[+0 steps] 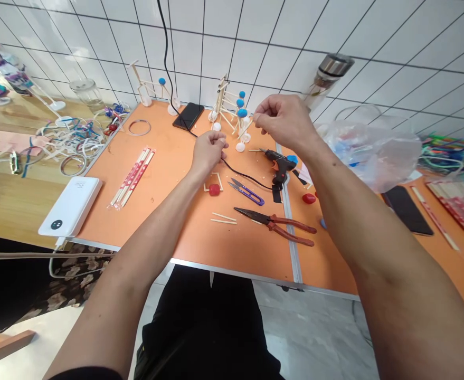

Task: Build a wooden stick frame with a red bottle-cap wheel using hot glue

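Note:
My left hand (209, 153) is closed in a pinch above the orange table, over the black cord (242, 173) of a glue gun (279, 164). What its fingers hold, if anything, is hidden. My right hand (283, 119) is also pinched, raised beside a stick model (223, 100) with blue and white round pieces. A thin stick lies close to its fingertips, but I cannot tell whether they grip it. Below my left hand, a small stick frame (218, 177) has a red bead (214, 190) at its front. Purple thread snips (247, 191) and red-handled pliers (275, 224) lie nearer me.
A second stick model (152, 87), a black phone (188, 116) and a glass bottle (329, 79) stand or lie toward the tiled wall. Wrapped chopsticks (132, 178) and a white power bank (70, 206) are at left. A plastic bag (378, 148) and another phone (408, 209) are at right.

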Available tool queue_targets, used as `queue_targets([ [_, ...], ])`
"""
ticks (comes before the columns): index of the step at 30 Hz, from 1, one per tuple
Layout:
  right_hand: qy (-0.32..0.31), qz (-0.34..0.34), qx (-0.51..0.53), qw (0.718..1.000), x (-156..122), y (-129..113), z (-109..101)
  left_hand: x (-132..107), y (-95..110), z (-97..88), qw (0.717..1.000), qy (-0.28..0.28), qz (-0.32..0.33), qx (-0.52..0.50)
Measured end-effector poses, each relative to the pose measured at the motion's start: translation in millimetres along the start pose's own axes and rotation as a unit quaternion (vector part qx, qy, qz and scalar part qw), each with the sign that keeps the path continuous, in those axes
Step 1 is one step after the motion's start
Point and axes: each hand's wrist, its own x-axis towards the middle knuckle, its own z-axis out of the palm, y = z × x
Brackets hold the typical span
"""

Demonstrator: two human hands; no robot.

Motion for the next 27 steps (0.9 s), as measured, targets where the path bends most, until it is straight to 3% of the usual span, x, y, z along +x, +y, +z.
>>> queue_targets([
  [6,0.006,-0.02,-0.049,0.999,31.0,0.5,4.4,27.2,3.7,3.0,0.992,0.027,-0.081,-0.089],
  [12,0.001,-0.074,-0.109,0.991,52.7,5.2,14.9,47.4,0.9,15.9,0.986,0.011,-0.095,-0.139],
  [19,-0.014,-0.096,-0.139,0.986,59.7,9.8,18.1,57.1,11.1,30.4,0.977,-0.005,-0.126,-0.17],
  [27,0.0,-0.098,-0.142,0.985,63.7,13.5,24.6,64.5,5.6,37.3,0.973,0.009,-0.144,-0.183],
])
